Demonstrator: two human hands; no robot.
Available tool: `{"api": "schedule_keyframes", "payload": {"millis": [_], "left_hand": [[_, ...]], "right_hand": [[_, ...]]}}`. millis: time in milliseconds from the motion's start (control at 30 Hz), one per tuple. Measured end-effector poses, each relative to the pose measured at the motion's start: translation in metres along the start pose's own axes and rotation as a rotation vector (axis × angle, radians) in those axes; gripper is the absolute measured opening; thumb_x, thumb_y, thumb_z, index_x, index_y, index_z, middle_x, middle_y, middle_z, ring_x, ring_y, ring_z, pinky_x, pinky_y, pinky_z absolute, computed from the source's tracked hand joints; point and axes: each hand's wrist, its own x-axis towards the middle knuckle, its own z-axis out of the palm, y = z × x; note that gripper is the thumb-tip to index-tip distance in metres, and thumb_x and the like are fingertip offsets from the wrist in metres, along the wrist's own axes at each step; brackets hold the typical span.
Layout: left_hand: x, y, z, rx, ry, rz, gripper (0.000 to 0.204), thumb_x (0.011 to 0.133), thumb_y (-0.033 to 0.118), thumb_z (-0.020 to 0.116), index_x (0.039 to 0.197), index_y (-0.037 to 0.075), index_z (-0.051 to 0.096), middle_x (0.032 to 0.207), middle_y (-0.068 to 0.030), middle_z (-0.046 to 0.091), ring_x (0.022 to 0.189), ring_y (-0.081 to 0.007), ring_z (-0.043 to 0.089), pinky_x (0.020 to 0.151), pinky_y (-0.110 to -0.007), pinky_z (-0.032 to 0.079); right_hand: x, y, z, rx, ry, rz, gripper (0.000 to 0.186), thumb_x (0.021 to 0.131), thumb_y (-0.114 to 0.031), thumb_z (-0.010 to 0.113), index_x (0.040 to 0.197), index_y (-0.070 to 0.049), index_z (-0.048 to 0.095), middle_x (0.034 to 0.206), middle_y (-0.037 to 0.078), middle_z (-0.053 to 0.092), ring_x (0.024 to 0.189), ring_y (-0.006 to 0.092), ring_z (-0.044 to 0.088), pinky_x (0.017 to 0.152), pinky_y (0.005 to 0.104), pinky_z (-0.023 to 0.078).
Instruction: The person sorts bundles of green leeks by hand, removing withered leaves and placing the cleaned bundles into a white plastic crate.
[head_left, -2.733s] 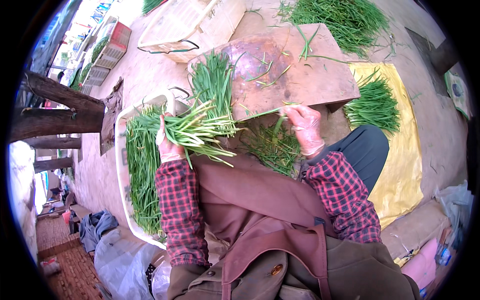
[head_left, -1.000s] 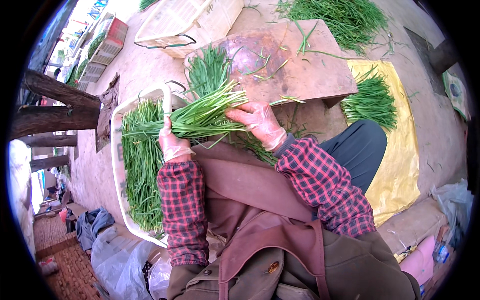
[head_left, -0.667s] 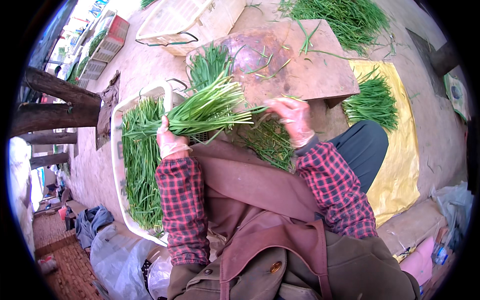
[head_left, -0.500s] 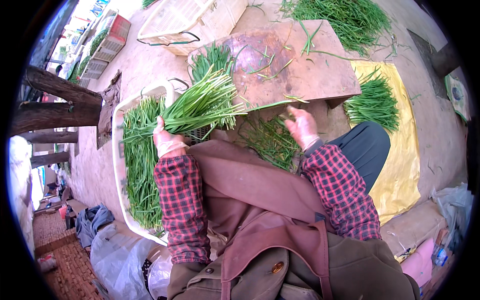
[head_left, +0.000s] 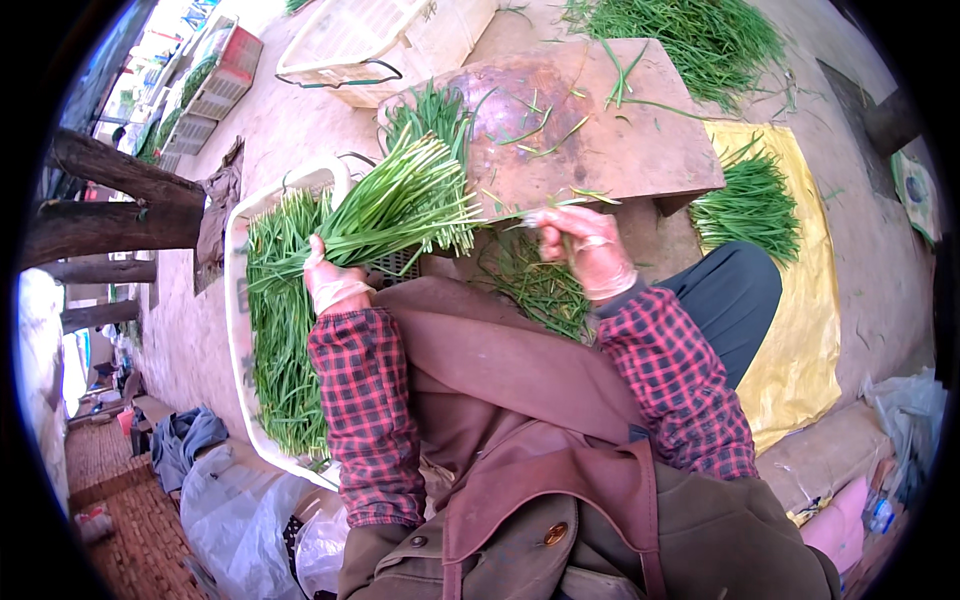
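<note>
My left hand [head_left: 332,281], in a thin clear glove, is closed round the leafy part of a bunch of garlic chives [head_left: 400,200]. The bunch's pale cut ends fan out to the right, over the near left corner of a low wooden board [head_left: 640,150]. My right hand [head_left: 585,248], also gloved, is right of those ends, just off the board's near edge. Its fingers are pinched together and a little blurred; what they hold, if anything, I cannot make out. Under my left hand stands a white plastic crate [head_left: 240,330] packed with chives [head_left: 285,370].
Another pile of chives [head_left: 430,112] lies on the board's left end, with loose stalks about. Fallen blades [head_left: 540,290] litter the floor below. A yellow sheet [head_left: 800,330] with a chive bundle [head_left: 750,205] is at right, a large heap [head_left: 680,45] behind, an off-white crate [head_left: 400,50] far left.
My right hand has moved left toward the cut ends, and its fingers have drawn together. The left hand and its bunch stay almost in place.
</note>
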Motion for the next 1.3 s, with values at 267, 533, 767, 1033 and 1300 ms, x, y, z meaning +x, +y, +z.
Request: {"api": "schedule_keyframes", "payload": {"millis": [267, 533, 767, 1033, 1300], "left_hand": [[0.002, 0.002, -0.01, 0.105, -0.108, -0.004, 0.055, 0.099, 0.047, 0.054, 0.138, 0.009, 0.052, 0.14, -0.0152, 0.055, 0.126, -0.0404, 0.051, 0.105, -0.066, 0.033], [-0.025, -0.007, 0.014, -0.015, -0.018, -0.076, 0.049, 0.099, 0.034, 0.057, 0.135, 0.001, 0.054, 0.136, -0.018, 0.059, 0.123, -0.0404, 0.055, 0.109, -0.061, 0.037], [-0.014, -0.009, 0.004, -0.002, -0.141, -0.095, 0.047, 0.097, 0.033, 0.06, 0.132, 0.002, 0.057, 0.131, -0.017, 0.061, 0.121, -0.0388, 0.057, 0.108, -0.06, 0.04], [0.002, -0.013, -0.009, -0.004, -0.275, -0.156, 0.039, 0.097, 0.027, 0.062, 0.126, 0.001, 0.06, 0.125, -0.017, 0.065, 0.115, -0.0373, 0.06, 0.105, -0.057, 0.044], [-0.008, -0.017, -0.004, -0.026, -0.222, -0.193, 0.041, 0.098, 0.024, 0.062, 0.13, -0.001, 0.058, 0.128, -0.019, 0.063, 0.118, -0.0385, 0.059, 0.108, -0.059, 0.042]], "right_hand": [[-0.008, 0.015, -0.007, -0.519, 0.016, 0.133, 0.041, 0.094, -0.029, 0.071, 0.122, 0.001, 0.066, 0.096, 0.008, 0.072, 0.08, 0.0129, 0.07, 0.067, 0.0258, 0.053], [0.005, -0.027, 0.027, -0.468, 0.07, -0.146, 0.024, 0.095, -0.023, 0.068, 0.093, 0.0, 0.073, 0.077, 0.004, 0.069, 0.067, 0.01, 0.064, 0.063, 0.0243, 0.05], [0.012, -0.026, 0.029, -0.944, 0.034, -0.679, 0.021, 0.092, -0.014, 0.068, 0.104, 0.003, 0.073, 0.079, 0.004, 0.07, 0.069, 0.0084, 0.063, 0.065, 0.0248, 0.05], [0.021, -0.03, 0.047, -0.693, -0.246, -0.123, 0.033, 0.093, -0.016, 0.069, 0.123, -0.001, 0.069, 0.08, 0.0, 0.069, 0.06, 0.005, 0.057, 0.056, 0.0224, 0.048], [0.016, -0.02, 0.059, -0.658, -0.153, -0.231, 0.04, 0.09, -0.011, 0.07, 0.129, -0.004, 0.065, 0.082, 0.001, 0.068, 0.071, 0.0049, 0.06, 0.064, 0.0245, 0.05]]}}
